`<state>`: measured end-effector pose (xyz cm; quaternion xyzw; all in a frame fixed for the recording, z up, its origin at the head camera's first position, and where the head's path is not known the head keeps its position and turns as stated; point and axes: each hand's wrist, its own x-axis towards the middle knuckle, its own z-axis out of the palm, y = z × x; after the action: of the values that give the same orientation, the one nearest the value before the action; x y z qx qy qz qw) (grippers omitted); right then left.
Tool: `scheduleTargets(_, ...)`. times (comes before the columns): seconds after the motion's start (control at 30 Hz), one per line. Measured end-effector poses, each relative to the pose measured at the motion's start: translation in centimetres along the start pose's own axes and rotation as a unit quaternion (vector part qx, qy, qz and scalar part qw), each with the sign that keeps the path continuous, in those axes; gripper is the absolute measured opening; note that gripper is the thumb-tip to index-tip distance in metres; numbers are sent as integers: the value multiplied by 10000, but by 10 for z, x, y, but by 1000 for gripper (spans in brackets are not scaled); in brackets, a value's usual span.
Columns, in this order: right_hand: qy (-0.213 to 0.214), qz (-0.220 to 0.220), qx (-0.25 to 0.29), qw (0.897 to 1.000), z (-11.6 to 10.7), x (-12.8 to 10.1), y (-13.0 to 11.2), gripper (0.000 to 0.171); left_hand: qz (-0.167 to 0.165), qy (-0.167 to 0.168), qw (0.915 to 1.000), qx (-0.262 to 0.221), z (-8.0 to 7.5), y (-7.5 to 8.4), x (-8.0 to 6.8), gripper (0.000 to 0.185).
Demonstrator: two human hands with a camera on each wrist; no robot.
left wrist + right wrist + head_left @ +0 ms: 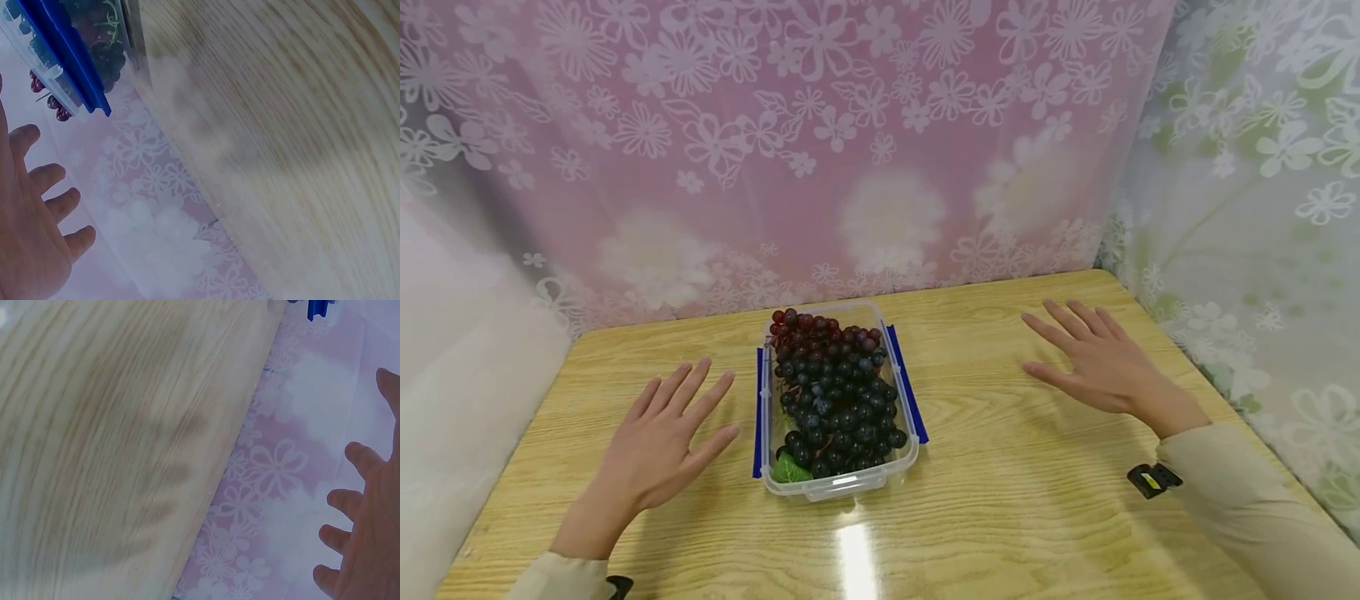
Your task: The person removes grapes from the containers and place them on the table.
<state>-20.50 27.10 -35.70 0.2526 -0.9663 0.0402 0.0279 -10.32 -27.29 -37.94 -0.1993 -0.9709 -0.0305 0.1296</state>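
A clear plastic container (850, 483) with blue side clips (907, 385) stands on the wooden table. Dark grapes (842, 408) fill most of it, with redder grapes (820, 331) at the far end and a green leaf (790, 470) at the near left corner. My left hand (662, 442) hovers left of the container, fingers spread, holding nothing. Farther off on the right, my right hand (1090, 362) is also spread and holds nothing. Both wrist views show the fingers extended; in the left one a blue clip (69, 56) hangs from the container's side.
A pink flowered curtain (880, 167) hangs along the table's back edge. White flowered cloth (1262, 250) borders the right side, and pale cloth (467, 375) the left. The wooden tabletop (985, 500) extends around the container.
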Motion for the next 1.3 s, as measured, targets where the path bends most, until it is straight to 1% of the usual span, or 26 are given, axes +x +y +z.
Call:
scheduleTargets(0.37,68,-259,-26,9996,0,12,-26,73,306,-31,9995,26,5,9,12,65)
scheduleTargets(0.57,157,-540,-8,9984,3,18,-40,72,439,-177,9988,-81,9,16,19,65)
scheduleTargets(0.67,179,-679,8,9975,4,22,-48,73,484,-225,9985,-139,11,18,21,65)
scheduleTargets(0.83,111,-839,-40,9964,3,28,-60,74,594,-173,9979,-174,13,20,23,64)
scheduleTargets(1.1,259,-1133,-51,9932,4,36,-78,73,755,-205,9968,-161,16,21,27,64)
scheduleTargets(1.3,312,-1365,-89,9901,3,42,-91,72,802,-238,9963,-204,21,22,28,63)
